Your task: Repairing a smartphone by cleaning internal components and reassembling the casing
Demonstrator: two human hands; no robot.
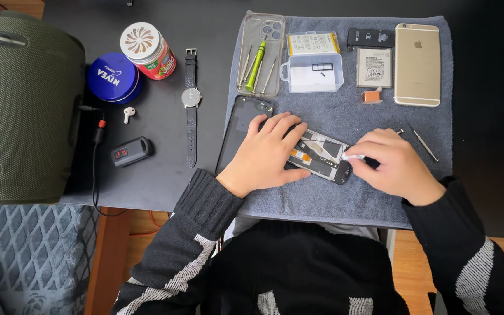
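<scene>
- Left hand (268, 153) lies flat, fingers spread, pressing an opened phone (321, 156) onto the grey towel (333, 198); right hand (396, 164) pinches a small white wad (352, 157) at its edge.
- Phone: dark, back removed, silver and orange parts showing.
- Black back cover (240, 131) lies just left; a thin metal tool (424, 145) right.

An opened phone (320, 155) lies on the towel (345, 198) under both hands; a back cover (241, 131) left of it; batteries (373, 67) and another phone (417, 64) behind.
</scene>
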